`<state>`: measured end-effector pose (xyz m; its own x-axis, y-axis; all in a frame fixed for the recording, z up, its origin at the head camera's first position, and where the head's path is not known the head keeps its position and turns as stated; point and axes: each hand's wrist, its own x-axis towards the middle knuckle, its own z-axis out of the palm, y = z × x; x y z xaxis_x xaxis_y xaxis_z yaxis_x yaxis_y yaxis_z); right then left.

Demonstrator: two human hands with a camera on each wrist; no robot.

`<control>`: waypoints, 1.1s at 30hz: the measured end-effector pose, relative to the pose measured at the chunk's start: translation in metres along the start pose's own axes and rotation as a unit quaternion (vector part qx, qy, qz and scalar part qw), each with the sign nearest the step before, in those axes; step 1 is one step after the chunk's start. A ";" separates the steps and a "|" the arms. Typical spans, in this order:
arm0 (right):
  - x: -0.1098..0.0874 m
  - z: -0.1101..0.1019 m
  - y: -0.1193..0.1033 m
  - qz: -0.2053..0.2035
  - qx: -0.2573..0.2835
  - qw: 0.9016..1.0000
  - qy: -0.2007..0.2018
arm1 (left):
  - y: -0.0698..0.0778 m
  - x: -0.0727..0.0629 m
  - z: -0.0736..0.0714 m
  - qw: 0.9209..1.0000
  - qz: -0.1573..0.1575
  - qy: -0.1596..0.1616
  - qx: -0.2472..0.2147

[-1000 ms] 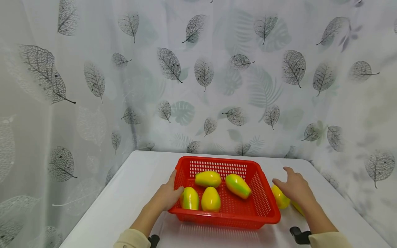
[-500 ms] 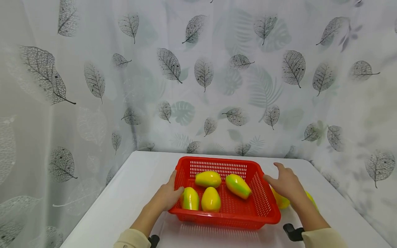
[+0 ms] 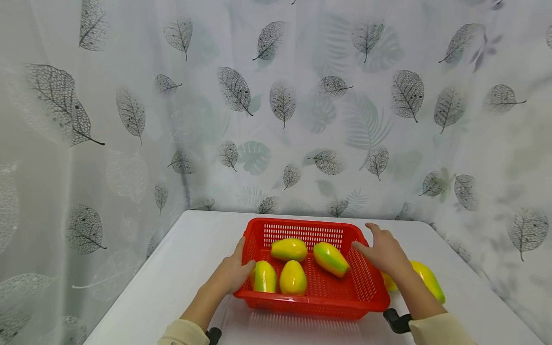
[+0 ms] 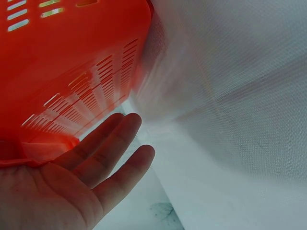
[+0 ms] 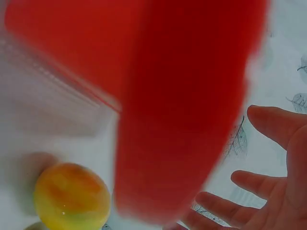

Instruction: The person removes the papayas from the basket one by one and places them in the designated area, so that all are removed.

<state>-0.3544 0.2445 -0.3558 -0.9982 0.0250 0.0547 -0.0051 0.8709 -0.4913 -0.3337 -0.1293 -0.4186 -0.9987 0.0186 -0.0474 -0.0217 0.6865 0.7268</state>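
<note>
A red plastic basket [image 3: 319,300] with slotted walls stands on the white table. Several glossy yellow-green fruits, mango-like in shape, lie in it, one [image 3: 331,259] toward the right. My left hand [image 3: 233,272] rests at the basket's left rim, thumb over the edge; in the left wrist view its fingers [image 4: 120,184] extend nearly straight outside the wall. By the right rim is my right hand [image 3: 386,251], fingers spread and holding nothing. The right wrist view shows a gap between its fingertips and the blurred red rim [image 5: 182,120].
Outside the basket to the right, a yellow-green fruit [image 3: 428,280] lies beyond my right forearm. Another yellow fruit [image 3: 389,282] is partly hidden between the forearm and the basket. A leaf-printed curtain [image 3: 276,120] surrounds the table [image 3: 185,244] at the back and sides.
My right hand has moved left from above the loose fruits to the basket's right rim, uncovering the outer fruit. My left hand and the basket have stayed in place.
</note>
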 end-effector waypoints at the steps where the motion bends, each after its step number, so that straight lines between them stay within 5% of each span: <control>1: 0.000 0.001 -0.001 -0.002 0.001 1.000 -0.002 | 0.000 0.000 0.000 1.000 0.000 0.000 -0.001; 33: 0.001 0.028 -0.024 -0.074 0.006 0.997 -0.025 | 0.001 0.000 0.000 1.000 -0.003 -0.001 0.003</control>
<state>-0.3570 0.2100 -0.3683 -0.9881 -0.1285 0.0844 -0.1535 0.8570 -0.4920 -0.3338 -0.1291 -0.4181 -0.9984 0.0158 -0.0543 -0.0284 0.6908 0.7224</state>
